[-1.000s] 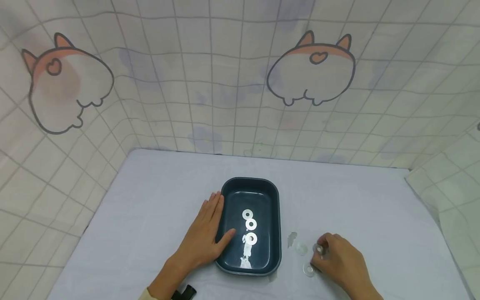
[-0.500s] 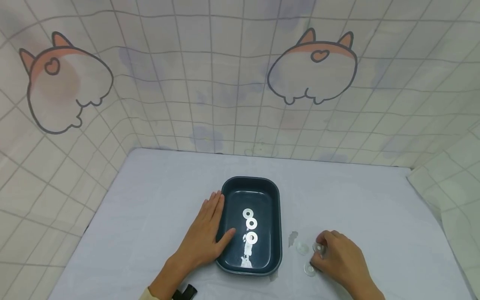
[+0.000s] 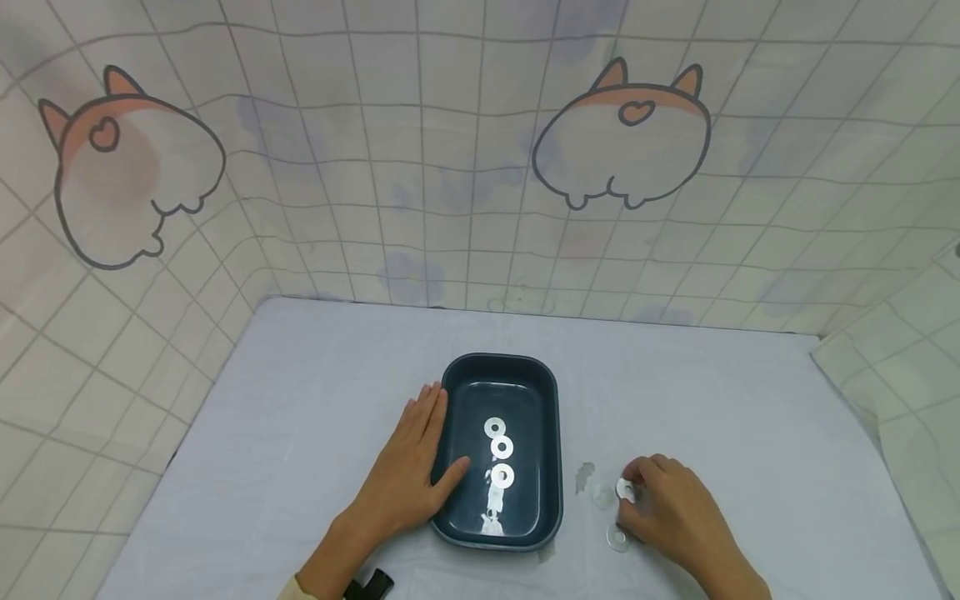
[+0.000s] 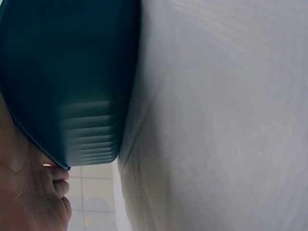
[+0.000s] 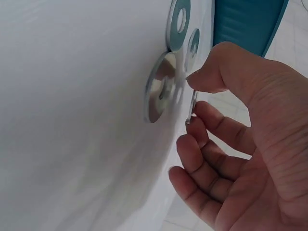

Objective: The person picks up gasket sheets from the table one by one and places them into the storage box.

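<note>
Apparently mid-pickup, a right hand pinches a washer right of a dark blue tray, a straight-fingered left hand touching its left side; a leftward carry seems called for.

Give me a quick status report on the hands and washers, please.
Left hand resting on left rim of tray. Right hand pinching one washer. Three washers inside tray. Loose washer lying between right hand and tray.
</note>
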`<state>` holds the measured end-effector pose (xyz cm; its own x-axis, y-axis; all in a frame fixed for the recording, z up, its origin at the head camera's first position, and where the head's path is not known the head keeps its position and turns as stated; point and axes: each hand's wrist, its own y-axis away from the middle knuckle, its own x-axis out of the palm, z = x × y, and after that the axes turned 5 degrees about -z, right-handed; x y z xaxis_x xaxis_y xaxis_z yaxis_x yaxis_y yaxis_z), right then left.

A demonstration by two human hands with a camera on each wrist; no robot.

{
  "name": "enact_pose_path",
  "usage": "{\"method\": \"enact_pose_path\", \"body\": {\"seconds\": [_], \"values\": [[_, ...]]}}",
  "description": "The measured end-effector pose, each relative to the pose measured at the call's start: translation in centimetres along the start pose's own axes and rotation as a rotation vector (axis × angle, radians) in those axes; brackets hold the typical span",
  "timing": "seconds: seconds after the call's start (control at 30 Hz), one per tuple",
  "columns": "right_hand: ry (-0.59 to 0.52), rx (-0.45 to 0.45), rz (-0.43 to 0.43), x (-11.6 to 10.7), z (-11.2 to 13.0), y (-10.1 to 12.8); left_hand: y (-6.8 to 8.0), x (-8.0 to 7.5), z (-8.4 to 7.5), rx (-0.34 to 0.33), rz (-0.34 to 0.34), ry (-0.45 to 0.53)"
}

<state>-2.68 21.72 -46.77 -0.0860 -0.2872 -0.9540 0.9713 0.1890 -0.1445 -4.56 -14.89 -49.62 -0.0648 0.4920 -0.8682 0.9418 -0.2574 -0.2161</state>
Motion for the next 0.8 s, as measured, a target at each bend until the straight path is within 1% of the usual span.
{"method": "enact_pose_path", "body": {"seconds": [0.23,0.5,0.8], "values": [[0.013,-0.061,-0.077,-0.1,0.4,-0.7,0.0,-0.1,-0.1,0.000,0.004,-0.003],[0.022,-0.129,-0.123,-0.3,1.2,-1.4,0.1,-0.1,-0.1,-0.005,0.000,-0.007],[0.030,-0.129,-0.096,-0.6,2.2,-2.2,0.0,0.0,0.1,0.006,-0.001,-0.015]]}}
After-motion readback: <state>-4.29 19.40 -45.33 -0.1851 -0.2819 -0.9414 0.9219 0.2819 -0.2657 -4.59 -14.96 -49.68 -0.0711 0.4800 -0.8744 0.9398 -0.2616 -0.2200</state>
